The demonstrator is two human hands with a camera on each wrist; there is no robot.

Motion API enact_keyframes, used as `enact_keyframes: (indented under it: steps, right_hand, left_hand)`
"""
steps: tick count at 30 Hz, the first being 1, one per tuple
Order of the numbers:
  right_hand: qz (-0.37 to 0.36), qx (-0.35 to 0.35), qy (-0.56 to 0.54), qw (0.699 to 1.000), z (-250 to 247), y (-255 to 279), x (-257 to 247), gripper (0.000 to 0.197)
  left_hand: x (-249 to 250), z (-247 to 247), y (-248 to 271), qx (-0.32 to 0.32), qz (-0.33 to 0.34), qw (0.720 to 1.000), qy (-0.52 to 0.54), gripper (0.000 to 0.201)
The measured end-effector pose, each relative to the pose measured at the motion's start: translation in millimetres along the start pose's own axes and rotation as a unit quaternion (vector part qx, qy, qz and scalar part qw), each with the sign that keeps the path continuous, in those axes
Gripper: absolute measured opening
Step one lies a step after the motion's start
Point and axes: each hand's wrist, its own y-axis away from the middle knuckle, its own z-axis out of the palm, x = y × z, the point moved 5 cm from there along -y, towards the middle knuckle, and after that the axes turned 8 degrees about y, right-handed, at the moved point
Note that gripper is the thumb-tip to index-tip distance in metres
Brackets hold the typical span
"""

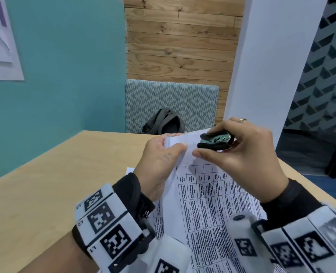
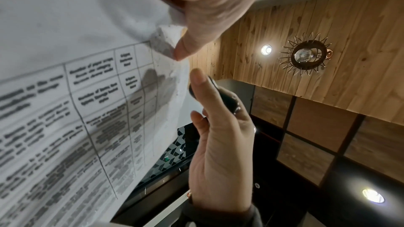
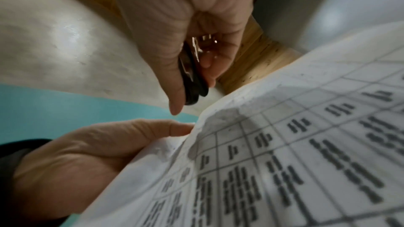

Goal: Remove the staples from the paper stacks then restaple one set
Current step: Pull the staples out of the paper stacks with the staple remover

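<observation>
From the head view I see my left hand (image 1: 161, 160) pinching the top corner of the paper stack (image 1: 208, 198), thumb on the printed face and fingers curled behind it, so that the corner is lifted off the table (image 1: 64, 174) while the lower part of the sheets runs down toward my wrists. The top sheet carries a printed grid of small text, too blurred to read. My right hand (image 1: 240, 156) grips the staple remover (image 1: 215, 141), a black tool with metal showing between its two halves; the thumb lies along its near side and the fingers wrap over the far side, and a ring sits on one finger. The remover is held just beside the raised corner, right next to my left thumb; whether its claws touch the paper I cannot tell. In the left wrist view the left thumb (image 2: 196, 40) presses the corner of the paper (image 2: 87, 92) and the right hand (image 2: 220, 144) stands beside the sheet edge with the remover (image 2: 227, 99) dark behind its fingers. In the right wrist view the tool (image 3: 192, 82) pokes out below the right hand (image 3: 174, 32), close above the left hand (image 3: 87, 153) and the paper corner (image 3: 284, 161). I cannot make out a staple in any view. More sheets lie flat on the table under the lifted stack. Beyond the table a dark backpack (image 1: 163, 122) rests on a patterned bench (image 1: 171, 99) against a wood-plank wall (image 1: 182, 36).
</observation>
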Motion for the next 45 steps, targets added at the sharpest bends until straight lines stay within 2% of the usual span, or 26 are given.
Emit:
enact_keyframes:
  steps: [4, 8, 11, 14, 16, 22, 24, 26, 28, 29, 32, 34, 37, 38, 40, 42, 43, 45]
  right_hand:
    - [0.033, -0.032, 0.01, 0.999, -2.1, -3.2, 13.8, 0.031]
    - [0.044, -0.065, -0.007, 0.997, -1.3, -5.9, 20.7, 0.029]
    - [0.096, -0.095, -0.068, 0.988, -9.7, -10.1, 36.7, 0.032]
    - [0.144, -0.139, -0.109, 0.974, -18.4, -12.6, 60.1, 0.044]
    - [0.163, -0.15, -0.12, 0.968, -20.7, -12.2, 75.0, 0.047]
    - [0.217, -0.24, -0.011, 0.946, -11.4, 2.2, 119.1, 0.04]
    - [0.242, -0.239, -0.043, 0.939, -8.5, 7.7, 130.0, 0.044]
    - [0.275, -0.257, -0.144, 0.915, -1.3, 15.8, 135.3, 0.046]
    - [0.283, -0.273, -0.299, 0.87, 11.0, 24.8, 136.8, 0.053]
    - [0.282, -0.273, -0.359, 0.847, 16.7, 28.2, 137.4, 0.057]
    - [0.259, -0.285, -0.453, 0.804, 30.6, 32.0, 131.5, 0.058]
    - [0.241, -0.291, -0.459, 0.804, 34.9, 30.5, 124.4, 0.059]
    - [0.214, -0.291, -0.441, 0.821, 35.9, 26.0, 116.4, 0.062]
    - [0.21, -0.283, -0.438, 0.827, 34.9, 24.2, 115.1, 0.062]
    - [0.213, -0.251, -0.439, 0.836, 31.1, 20.8, 117.2, 0.063]
    - [0.226, -0.211, -0.441, 0.843, 25.5, 17.5, 123.4, 0.066]
    - [0.232, -0.195, -0.442, 0.844, 22.7, 16.4, 126.5, 0.068]
    - [0.238, -0.175, -0.441, 0.848, 18.3, 14.7, 129.4, 0.068]
  left_hand:
    - [-2.0, -2.7, -2.1, -0.03, -0.029, 0.999, 0.007, 0.03]
    - [-3.5, -3.6, -3.4, -0.047, -0.01, 0.999, -0.011, 0.026]
    - [-2.0, -10.4, -7.4, -0.031, 0.006, 0.999, -0.025, 0.021]
    - [3.5, -22.5, -14.8, -0.003, 0.026, 0.999, -0.041, 0.011]
    - [6.9, -29.5, -19.5, 0.008, 0.034, 0.998, -0.049, 0.012]
    - [14.6, -51.0, -31.6, 0.03, 0.055, 0.997, -0.046, 0.013]
    - [16.4, -53.8, -33.0, 0.026, 0.064, 0.997, -0.044, 0.013]
    - [17.6, -54.6, -34.1, 0.019, 0.068, 0.997, -0.043, 0.015]
    - [17.2, -54.7, -35.4, -0.008, 0.059, 0.998, -0.031, 0.026]
    - [16.5, -54.6, -36.2, -0.026, 0.05, 0.998, -0.023, 0.038]
    - [12.3, -51.4, -38.2, -0.071, 0.024, 0.997, -0.011, 0.078]
    - [7.7, -47.8, -39.5, -0.089, 0.007, 0.996, -0.01, 0.088]
    - [2.7, -44.4, -39.9, -0.088, -0.004, 0.996, 0.0, 0.074]
    - [2.2, -45.6, -40.4, -0.078, -0.002, 0.997, -0.001, 0.076]
    - [0.2, -53.1, -44.1, -0.052, -0.001, 0.998, -0.029, 0.096]
    - [-4.7, -60.7, -44.1, -0.045, -0.042, 0.995, -0.074, 0.114]
    - [-8.8, -62.8, -42.6, -0.057, -0.075, 0.991, -0.093, 0.117]
    - [-16.4, -61.3, -37.8, -0.086, -0.124, 0.982, -0.11, 0.103]
